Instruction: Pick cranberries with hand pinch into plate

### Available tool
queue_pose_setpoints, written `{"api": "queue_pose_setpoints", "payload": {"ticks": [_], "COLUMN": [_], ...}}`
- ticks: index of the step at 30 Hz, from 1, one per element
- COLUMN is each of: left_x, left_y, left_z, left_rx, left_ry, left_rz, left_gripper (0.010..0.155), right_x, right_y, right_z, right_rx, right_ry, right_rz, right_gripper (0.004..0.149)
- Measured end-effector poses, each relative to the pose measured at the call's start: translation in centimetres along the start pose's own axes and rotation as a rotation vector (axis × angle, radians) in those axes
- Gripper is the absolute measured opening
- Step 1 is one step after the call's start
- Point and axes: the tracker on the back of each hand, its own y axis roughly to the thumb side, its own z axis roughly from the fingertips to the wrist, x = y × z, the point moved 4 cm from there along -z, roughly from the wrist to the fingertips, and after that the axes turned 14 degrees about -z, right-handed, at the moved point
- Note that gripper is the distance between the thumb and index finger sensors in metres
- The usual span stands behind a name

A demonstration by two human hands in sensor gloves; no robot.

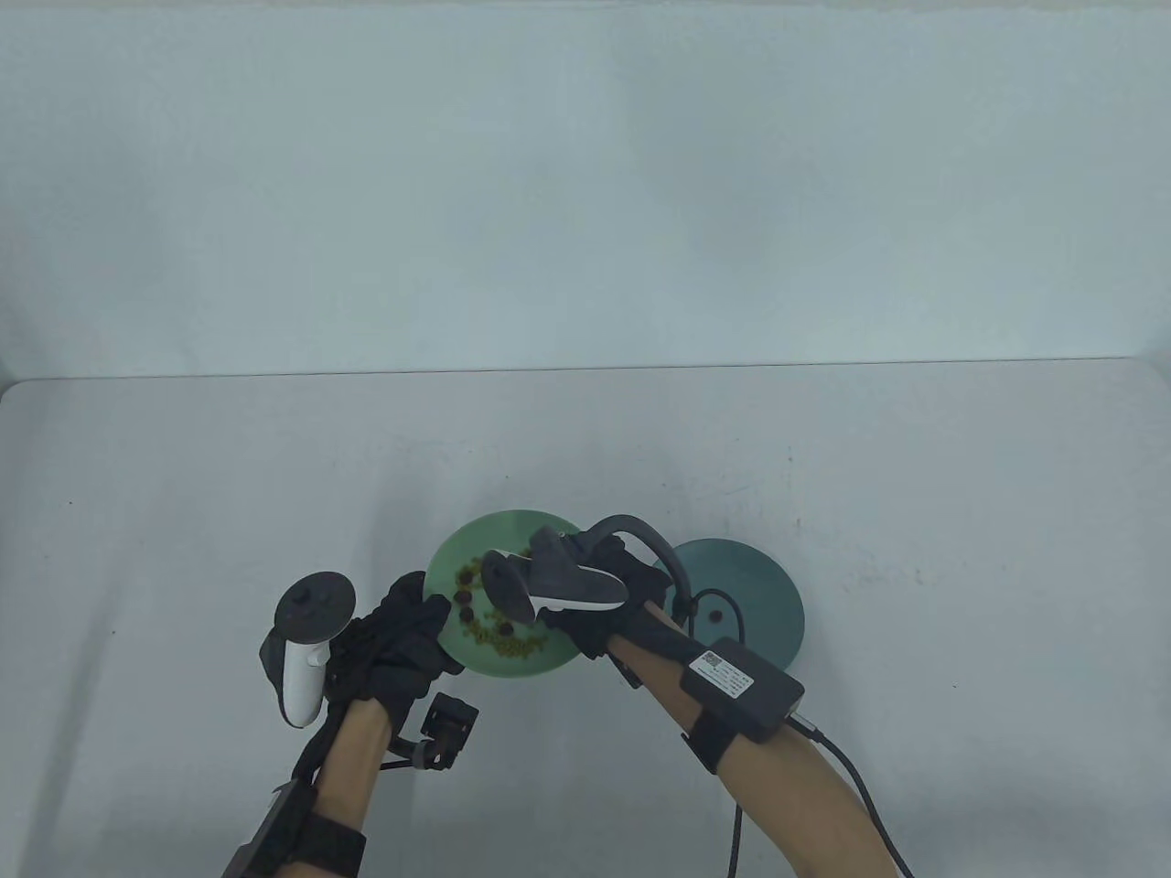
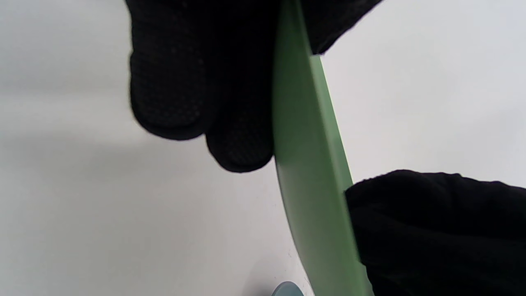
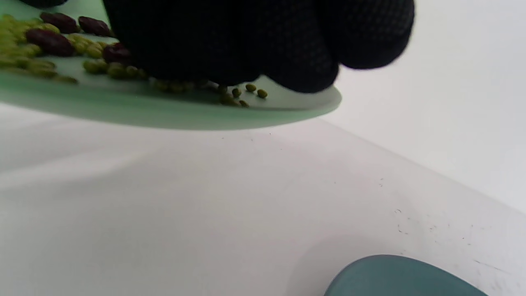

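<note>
Several cranberries (image 3: pixel 51 41) under right hand (image 1: pixel 599 599), grip unclear; left hand (image 1: pixel 402 631) grips light-green plate (image 1: pixel 457 549). Pick step; next needs pinch, carry to teal plate (image 1: pixel 759 585).

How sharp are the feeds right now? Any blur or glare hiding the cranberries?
Table view: even light, no glare, cranberries small but distinct on the light green plate. Left wrist view: close gloved fingers soft, plate edge-on. Right wrist view: right hand fills the top, near cranberries slightly soft, dark teal plate cut off below.
</note>
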Motion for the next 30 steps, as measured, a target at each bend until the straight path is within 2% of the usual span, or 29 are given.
{"api": "queue_pose_setpoints", "payload": {"ticks": [20,30], "left_x": [0.0,0.0], "left_y": [0.1,0.1], "left_z": [0.0,0.0], "left_rx": [-0.004,0.001], "left_ry": [0.004,0.009], "left_rz": [-0.019,-0.015], "left_gripper": [0.058,0.058], "right_x": [0.0,3.8], "right_y": [0.1,-1.2], "right_z": [-0.2,1.2], "right_rx": [0.018,-0.001], "right_ry": [-0.009,-0.084], "right_rz": [-0.044,-0.074], "right_gripper": [0.049,0.049]}}
